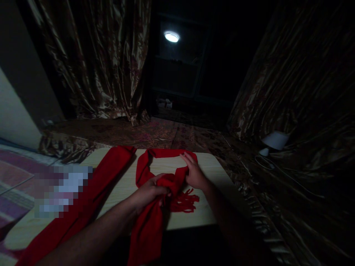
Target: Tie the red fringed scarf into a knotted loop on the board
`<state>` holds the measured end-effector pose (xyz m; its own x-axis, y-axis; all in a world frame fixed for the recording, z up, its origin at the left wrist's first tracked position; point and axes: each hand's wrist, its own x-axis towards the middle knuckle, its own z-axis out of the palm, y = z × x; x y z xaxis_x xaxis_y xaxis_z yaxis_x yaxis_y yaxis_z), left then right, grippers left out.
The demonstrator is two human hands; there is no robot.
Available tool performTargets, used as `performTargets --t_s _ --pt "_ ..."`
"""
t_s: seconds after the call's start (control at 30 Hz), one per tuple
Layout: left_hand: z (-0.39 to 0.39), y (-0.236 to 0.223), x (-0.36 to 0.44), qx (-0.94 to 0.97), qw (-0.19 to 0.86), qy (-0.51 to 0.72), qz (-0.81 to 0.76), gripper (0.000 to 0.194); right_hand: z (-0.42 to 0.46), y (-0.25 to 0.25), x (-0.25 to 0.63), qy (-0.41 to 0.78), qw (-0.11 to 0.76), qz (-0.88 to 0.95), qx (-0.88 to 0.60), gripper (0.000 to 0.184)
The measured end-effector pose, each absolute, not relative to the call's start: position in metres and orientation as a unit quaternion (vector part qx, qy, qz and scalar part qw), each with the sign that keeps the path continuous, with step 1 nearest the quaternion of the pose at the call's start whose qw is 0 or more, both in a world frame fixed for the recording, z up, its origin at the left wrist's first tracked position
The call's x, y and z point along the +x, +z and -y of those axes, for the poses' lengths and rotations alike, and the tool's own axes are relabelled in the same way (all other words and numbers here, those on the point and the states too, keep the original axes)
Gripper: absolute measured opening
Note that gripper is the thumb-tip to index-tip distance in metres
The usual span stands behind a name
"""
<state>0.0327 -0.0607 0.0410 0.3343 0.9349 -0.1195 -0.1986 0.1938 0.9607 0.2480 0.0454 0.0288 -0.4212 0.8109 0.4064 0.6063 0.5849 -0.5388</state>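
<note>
A red scarf (143, 168) forms a loop on a pale wooden table (122, 192), one tail hanging over the near edge. My left hand (151, 192) is closed around the place where its layers cross, the thumb on top. Fringe (187, 202) spreads on the table just right of that crossing. At the loop's right side, my right hand (194, 171) holds the scarf, index and middle fingers stretched along it; its thumb is mostly hidden. Another long red strip of fabric (91, 192) lies slantwise across the table's left part, beside my left forearm.
A striped bed cover (16, 173) lies to the left, partly behind a blurred patch. Patterned cloth (161, 131) covers the surface beyond the table. A small white lamp (276, 140) with a cord lies at the right. Long curtains (111, 66) hang beside a dark window (177, 74).
</note>
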Motion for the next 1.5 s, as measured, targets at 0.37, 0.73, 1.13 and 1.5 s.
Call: performTargets --t_s 0.37,0.73,1.13,1.5 --pt "0.071 0.087 -0.049 0.475 0.661 0.398 -0.423 0.077 -0.058 0.008 0.251 0.203 0.145 0.848 -0.467 0.027" --pt "0.041 0.136 -0.103 0.245 0.193 0.767 -0.561 0.064 -0.05 0.013 0.257 0.132 0.06 0.862 -0.486 0.015" --pt "0.04 0.1 -0.011 0.691 0.471 0.41 -0.365 0.064 -0.01 0.055 0.16 0.58 0.349 0.674 -0.295 0.043" --pt "0.046 0.048 -0.017 0.621 0.622 0.373 -0.297 0.094 -0.025 0.113 0.178 0.707 0.58 0.38 -0.136 0.032"
